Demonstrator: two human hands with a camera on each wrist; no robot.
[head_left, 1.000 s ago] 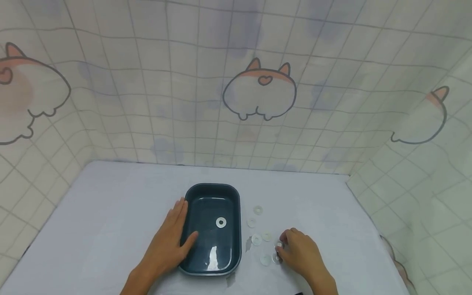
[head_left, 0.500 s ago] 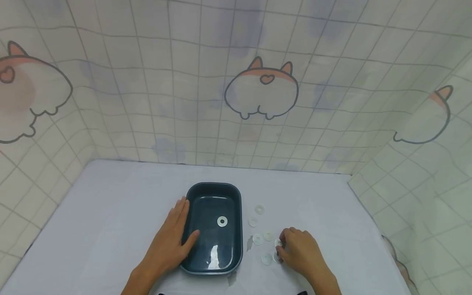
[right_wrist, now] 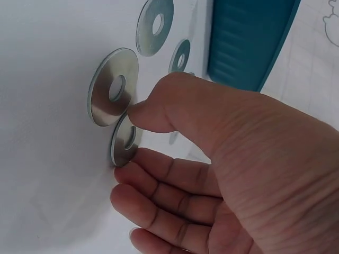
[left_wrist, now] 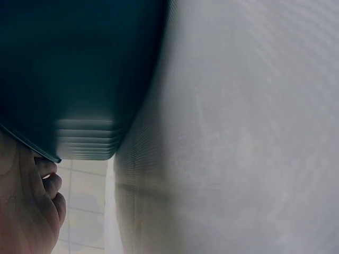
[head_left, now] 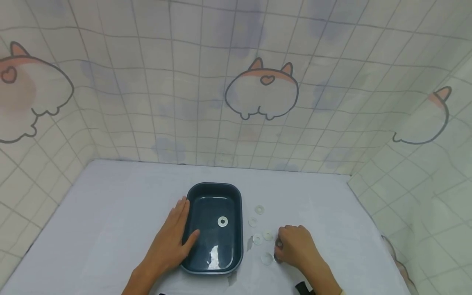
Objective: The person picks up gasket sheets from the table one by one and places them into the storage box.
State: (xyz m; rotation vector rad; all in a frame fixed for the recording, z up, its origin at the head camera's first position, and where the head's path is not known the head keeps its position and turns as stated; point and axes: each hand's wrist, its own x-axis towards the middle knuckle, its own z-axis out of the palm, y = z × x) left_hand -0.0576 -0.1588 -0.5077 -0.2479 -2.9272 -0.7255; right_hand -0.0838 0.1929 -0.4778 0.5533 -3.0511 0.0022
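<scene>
A dark teal rectangular tray [head_left: 208, 207] stands on the table with one flat washer [head_left: 219, 222] inside. My left hand [head_left: 167, 239] rests along its left side, fingers straight, thumb over the rim; the left wrist view shows the tray's outer wall beside the palm. At the loose washers right of the tray, my right hand [head_left: 298, 248] is down on the cloth. In the right wrist view its thumb and fingertips pinch a metal washer [right_wrist: 119, 151] by opposite edges. A larger washer [right_wrist: 101, 100] lies right beside it, close to the thumb tip.
Several pale washers, among them one [head_left: 267, 262] at the front and one [head_left: 259, 206] at the back, lie between the tray and the right hand. White cloth [head_left: 129, 196] covers the table. A grid-patterned curtain [head_left: 177, 98] surrounds the back and sides.
My right hand has shifted slightly, its fingers turning inward over the two nearest washers. The left hand, the tray and the washer inside have stayed in place.
</scene>
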